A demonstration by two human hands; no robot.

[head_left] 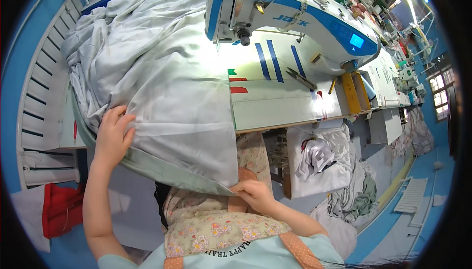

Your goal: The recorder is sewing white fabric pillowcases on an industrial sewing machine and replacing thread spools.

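Note:
A large sheet of pale grey fabric (182,92) spreads from the sewing machine (290,8) down over the table's front edge, heaped in folds at the left. Along its near side runs a grey-green border (162,170), hanging above my lap. My left hand (114,134) lies on the fabric near its left folds, with fingers spread and slightly bent. At the near right corner, my right hand (254,195) pinches the fabric's edge between thumb and fingers. Cloth passes under the machine head, where the needle area is washed out by bright light.
Thread snips (301,78) lie on the white table (280,104), near blue and red tape strips. A yellow box (355,93) stands at the table's right. Below sits a white bin (319,175) with scraps, beside piled cloth (359,195). A white slatted rack (42,92) borders the left.

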